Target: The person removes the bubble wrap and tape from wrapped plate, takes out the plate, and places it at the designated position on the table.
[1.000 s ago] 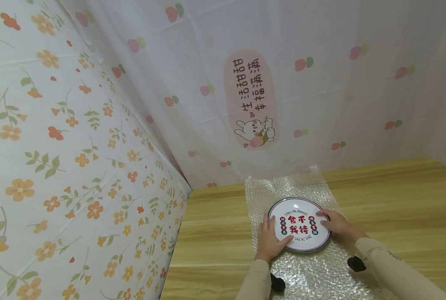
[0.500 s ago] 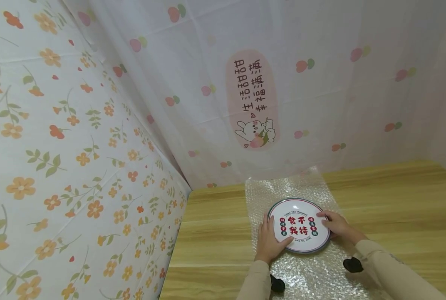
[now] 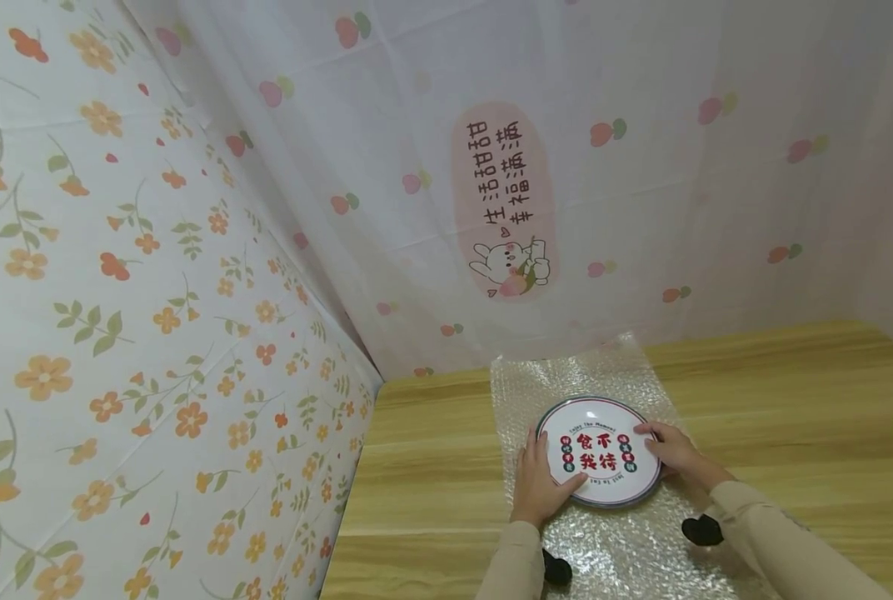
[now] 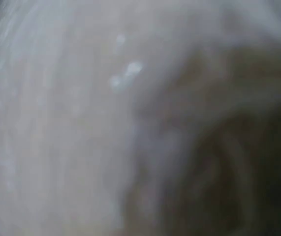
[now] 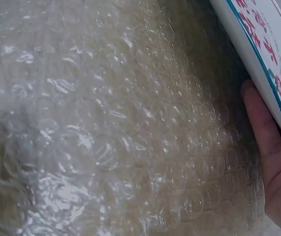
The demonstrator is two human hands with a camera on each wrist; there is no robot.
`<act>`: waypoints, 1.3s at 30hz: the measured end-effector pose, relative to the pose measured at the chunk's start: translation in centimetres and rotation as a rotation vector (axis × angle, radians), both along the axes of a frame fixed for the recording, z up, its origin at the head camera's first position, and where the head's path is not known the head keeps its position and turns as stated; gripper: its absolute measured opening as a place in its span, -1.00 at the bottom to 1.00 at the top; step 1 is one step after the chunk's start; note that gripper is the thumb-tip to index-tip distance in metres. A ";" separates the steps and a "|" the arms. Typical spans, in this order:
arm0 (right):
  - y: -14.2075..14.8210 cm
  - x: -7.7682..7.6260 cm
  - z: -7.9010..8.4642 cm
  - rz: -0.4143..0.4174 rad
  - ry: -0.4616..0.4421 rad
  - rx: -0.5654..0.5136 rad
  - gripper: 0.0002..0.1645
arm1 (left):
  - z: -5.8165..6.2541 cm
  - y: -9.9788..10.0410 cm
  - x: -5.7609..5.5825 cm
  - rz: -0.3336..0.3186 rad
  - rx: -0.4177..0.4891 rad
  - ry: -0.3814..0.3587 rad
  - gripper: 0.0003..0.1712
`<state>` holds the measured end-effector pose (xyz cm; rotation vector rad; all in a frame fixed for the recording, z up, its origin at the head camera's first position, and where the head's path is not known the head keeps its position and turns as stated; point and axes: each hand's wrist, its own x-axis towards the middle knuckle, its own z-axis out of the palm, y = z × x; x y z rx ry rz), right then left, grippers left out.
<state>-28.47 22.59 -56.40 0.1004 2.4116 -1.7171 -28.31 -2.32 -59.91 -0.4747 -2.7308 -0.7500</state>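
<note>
A round white plate [image 3: 600, 451] with red and green lettering and a coloured rim is in the head view, face up over a sheet of bubble wrap [image 3: 596, 550]. My left hand [image 3: 540, 483] grips its left rim, thumb lying on the face at the lower edge. On the opposite side my right hand [image 3: 675, 452] holds the right rim between thumb and fingers. The right wrist view shows the plate [image 5: 258, 64] tilted above the bubble wrap [image 5: 115, 113], fingers [image 5: 262, 120] of that hand under its edge. Only a blur of pale, shiny surface fills the left wrist view.
The bubble wrap runs across a wood-grain table [image 3: 431, 467] toward the back. Behind stands a pale curtain [image 3: 641, 217] with fruit prints and writing; a flowered cloth [image 3: 154, 333] hangs on the left. Dark wrist devices [image 3: 703, 530] sit below the sleeves.
Both hands keep the same hold on the plate, which stays almost in place. The dark device at my right wrist has shifted slightly left.
</note>
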 end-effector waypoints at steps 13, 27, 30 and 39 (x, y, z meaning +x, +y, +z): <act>0.0 0.2 -0.1 -0.044 0.000 0.007 -0.64 | -0.3 0.1 0.1 -0.001 -0.003 -0.001 0.09; 0.3 0.4 0.0 -0.072 0.049 -0.022 -0.66 | 0.0 0.0 0.4 -0.005 -0.024 -0.008 0.13; 0.4 0.5 0.1 -0.072 0.061 -0.017 -0.67 | -0.1 0.0 0.3 -0.005 -0.046 0.021 0.12; 0.7 0.5 -0.2 -0.071 0.057 -0.033 -0.65 | 0.1 -0.1 0.4 -0.010 -0.081 0.013 0.02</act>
